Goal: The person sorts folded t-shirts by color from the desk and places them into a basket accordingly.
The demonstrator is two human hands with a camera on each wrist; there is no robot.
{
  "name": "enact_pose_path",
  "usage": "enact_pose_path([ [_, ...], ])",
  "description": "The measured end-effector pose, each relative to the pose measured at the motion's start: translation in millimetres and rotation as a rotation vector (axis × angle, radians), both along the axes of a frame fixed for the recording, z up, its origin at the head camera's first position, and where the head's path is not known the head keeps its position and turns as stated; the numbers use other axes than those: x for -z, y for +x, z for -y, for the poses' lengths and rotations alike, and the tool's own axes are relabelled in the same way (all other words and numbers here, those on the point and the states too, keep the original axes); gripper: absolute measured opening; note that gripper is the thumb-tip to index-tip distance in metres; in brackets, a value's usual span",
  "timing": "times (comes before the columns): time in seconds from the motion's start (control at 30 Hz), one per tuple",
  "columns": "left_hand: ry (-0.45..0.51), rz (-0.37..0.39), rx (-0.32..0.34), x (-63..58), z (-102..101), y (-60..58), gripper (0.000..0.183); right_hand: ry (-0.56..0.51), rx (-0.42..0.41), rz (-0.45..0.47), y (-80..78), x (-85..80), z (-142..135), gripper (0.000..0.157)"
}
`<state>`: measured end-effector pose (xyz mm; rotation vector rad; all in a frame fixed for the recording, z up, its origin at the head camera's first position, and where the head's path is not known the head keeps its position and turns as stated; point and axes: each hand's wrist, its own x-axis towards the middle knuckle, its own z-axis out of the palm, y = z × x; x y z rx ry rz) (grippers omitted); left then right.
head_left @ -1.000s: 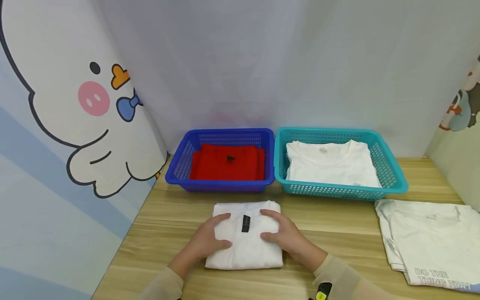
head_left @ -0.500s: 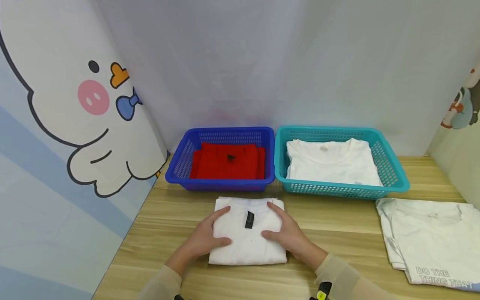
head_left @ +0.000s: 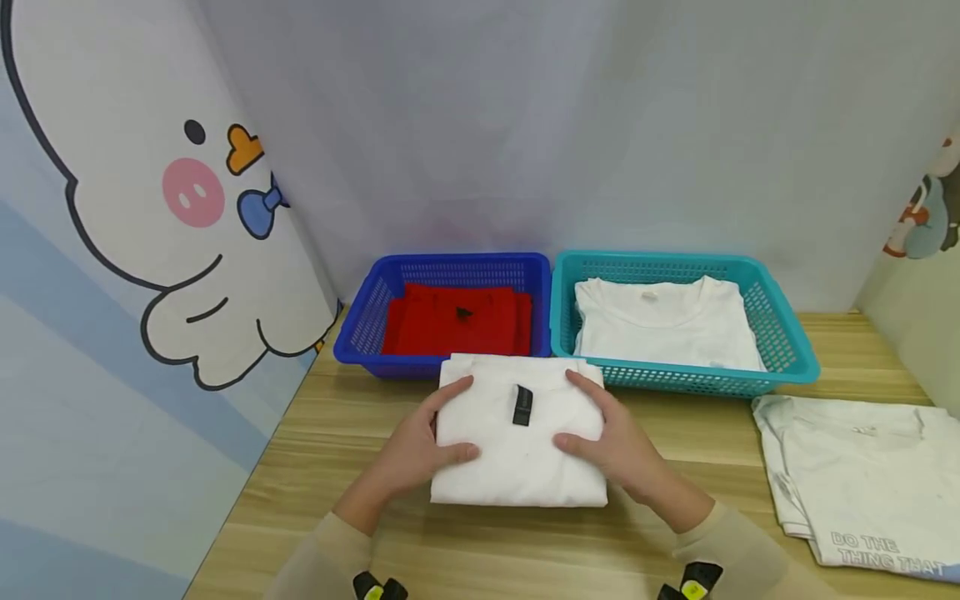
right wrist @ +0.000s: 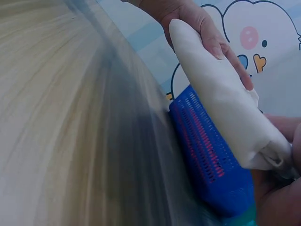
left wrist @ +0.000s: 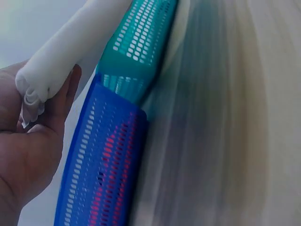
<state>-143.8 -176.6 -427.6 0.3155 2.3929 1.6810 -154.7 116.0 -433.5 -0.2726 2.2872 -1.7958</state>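
Note:
A folded white T-shirt (head_left: 517,467) with a black neck label is held up off the table between both hands. My left hand (head_left: 414,450) grips its left edge, thumb on top and the other fingers reaching underneath, as the left wrist view of the shirt's rolled side (left wrist: 61,56) shows. On the opposite edge my right hand (head_left: 626,450) grips the same way. In the right wrist view the shirt (right wrist: 225,103) hangs clear of the wood, its folded layers showing at the end. Its far edge overlaps the front of the blue basket (head_left: 352,354) in the head view.
Folded red clothing (head_left: 457,325) lies in the blue basket. Beside it, a teal basket (head_left: 798,367) holds a folded white T-shirt (head_left: 663,329). More white shirts with printed lettering (head_left: 870,483) lie stacked at the table's right. A cartoon-printed wall (head_left: 97,333) borders the left.
Both hands have lifted the white T-shirt off the table and moved it forward and slightly right, toward the baskets. Earlier it lay flat on the wood between them.

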Motion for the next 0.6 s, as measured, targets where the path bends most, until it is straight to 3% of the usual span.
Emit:
enact_pose_path([
  [0.23,0.02,-0.063,0.038,-22.8,-33.8,-32.6,0.085,0.077,0.044,-0.103,-19.5,-29.3,-34.6,0.086],
  [0.4,0.046,-0.06,0.049,-36.9,-62.7,-61.4,0.085,0.057,0.05,-0.106,-40.8,-46.8,-60.5,0.089],
  [0.6,0.028,-0.082,0.033,-50.1,-102.1,-92.1,0.085,0.114,0.084,-0.1,-63.7,-64.6,-93.0,0.093],
])
